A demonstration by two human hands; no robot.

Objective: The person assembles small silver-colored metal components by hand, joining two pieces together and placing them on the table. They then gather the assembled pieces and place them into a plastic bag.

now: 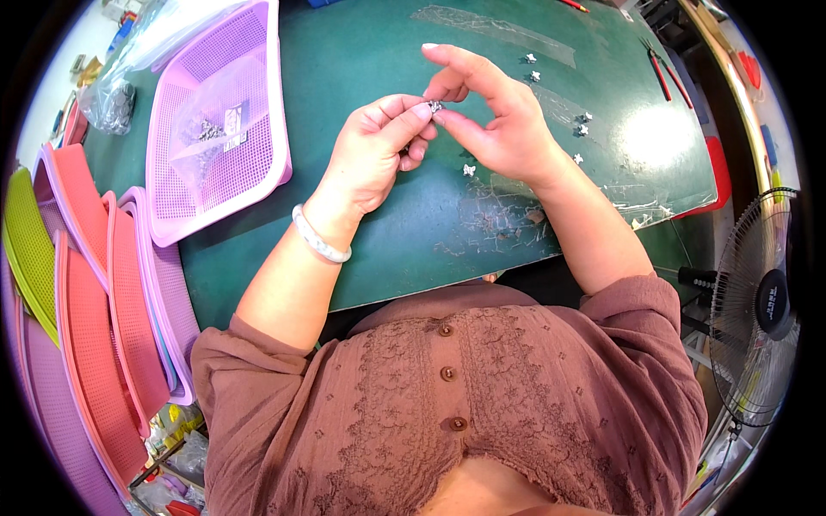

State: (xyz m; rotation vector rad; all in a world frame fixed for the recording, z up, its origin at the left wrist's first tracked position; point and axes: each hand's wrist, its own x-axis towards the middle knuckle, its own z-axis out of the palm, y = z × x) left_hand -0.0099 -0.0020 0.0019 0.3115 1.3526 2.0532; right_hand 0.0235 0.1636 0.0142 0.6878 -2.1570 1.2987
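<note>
A small silvery metal piece (435,107), its exact kind too small to make out, is held above the green table. My left hand (374,142) pinches it between thumb and curled fingers, and a pale bangle circles that wrist. On the other side, my right hand (503,120) has its thumb and a bent finger closed at the piece, while its index finger stretches away to the upper left. Below the right hand a similar small silvery piece (469,170) lies on the table. Several more, such as this silvery piece (531,58), are scattered to the right.
At the left, a lilac perforated basket (159,185) holds a clear bag (202,142) of small metal pieces. Pink, green and purple baskets (86,335) stand stacked beside the table (361,52). Red-handled pliers (661,76) lie at the far right. A fan (772,304) stands near right.
</note>
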